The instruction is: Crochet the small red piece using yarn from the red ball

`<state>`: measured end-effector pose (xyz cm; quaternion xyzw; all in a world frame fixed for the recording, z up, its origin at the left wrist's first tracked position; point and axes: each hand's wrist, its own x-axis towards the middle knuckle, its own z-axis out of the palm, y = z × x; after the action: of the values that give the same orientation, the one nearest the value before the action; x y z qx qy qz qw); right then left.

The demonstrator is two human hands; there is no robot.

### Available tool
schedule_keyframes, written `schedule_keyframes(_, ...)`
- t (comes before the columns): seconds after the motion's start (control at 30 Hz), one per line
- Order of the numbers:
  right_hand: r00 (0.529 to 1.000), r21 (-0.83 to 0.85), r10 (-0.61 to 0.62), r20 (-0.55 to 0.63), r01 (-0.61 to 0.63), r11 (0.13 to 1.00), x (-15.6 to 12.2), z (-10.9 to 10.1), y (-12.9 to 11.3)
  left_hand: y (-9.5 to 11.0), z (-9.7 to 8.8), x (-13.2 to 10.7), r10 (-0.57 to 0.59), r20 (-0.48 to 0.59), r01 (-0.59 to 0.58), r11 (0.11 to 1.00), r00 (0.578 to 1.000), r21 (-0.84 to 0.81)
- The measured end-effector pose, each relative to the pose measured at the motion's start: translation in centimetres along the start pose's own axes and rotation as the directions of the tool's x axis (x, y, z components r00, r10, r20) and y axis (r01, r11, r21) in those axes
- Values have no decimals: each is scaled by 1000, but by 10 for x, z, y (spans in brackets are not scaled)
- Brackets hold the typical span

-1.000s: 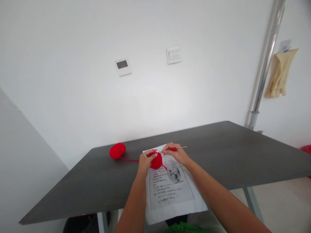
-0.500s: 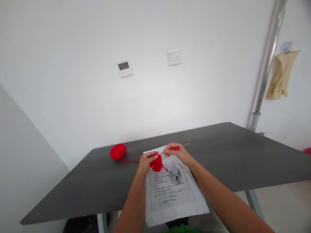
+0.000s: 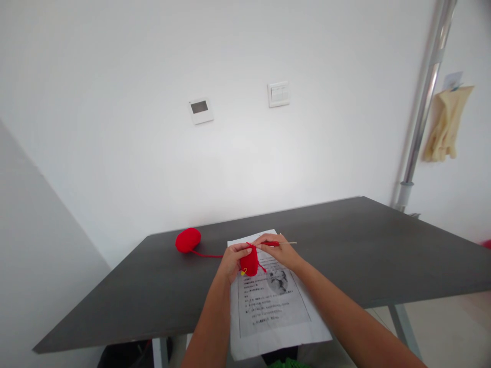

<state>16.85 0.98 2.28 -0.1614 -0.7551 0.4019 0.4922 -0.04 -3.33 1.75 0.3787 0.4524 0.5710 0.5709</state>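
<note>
Between the fingers of my left hand (image 3: 231, 260) is a small red crochet piece (image 3: 250, 263), held above a printed sheet. A yellow stitch marker (image 3: 244, 272) hangs at its lower left, and a short red tail dangles on its right. My right hand (image 3: 278, 249) is closed around a crochet hook (image 3: 271, 244) with a red grip; its thin metal shaft sticks out to the right. The hook's working tip meets the top of the piece, where fingers partly hide it. A strand of yarn (image 3: 207, 255) runs left from my left hand to a red yarn ball (image 3: 187, 240).
The printed paper (image 3: 276, 327) lies under my hands and overhangs the front edge of the dark grey table (image 3: 153, 296). A white wall stands behind, with a control panel (image 3: 201, 111) and a switch (image 3: 279, 94). Pale gloves (image 3: 447, 128) hang beside a metal pole (image 3: 422, 117).
My right hand has come in closer to the crochet piece, and the hook now lies flatter. The piece sits slightly lower and turned in my left hand. The view has shifted a little.
</note>
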Motion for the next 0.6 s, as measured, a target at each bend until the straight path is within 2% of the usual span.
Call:
schedule_keyframes(0.1, 1000, -43, -18, 12, 18, 999, -1, 1, 0, 1, 2, -1, -15, -14, 15, 1000, 1000, -1)
schedule_keyframes(0.23, 997, -69, 35, 62, -30, 997, -1, 1, 0, -1, 4, 0, -14, -37, 15, 999, 999, 36)
schedule_keyframes(0.6, 995, 55, 94, 42, -96, 994, 1, -2, 0, -5, -3, 8, 221, -33, -210, 957, 975, 201)
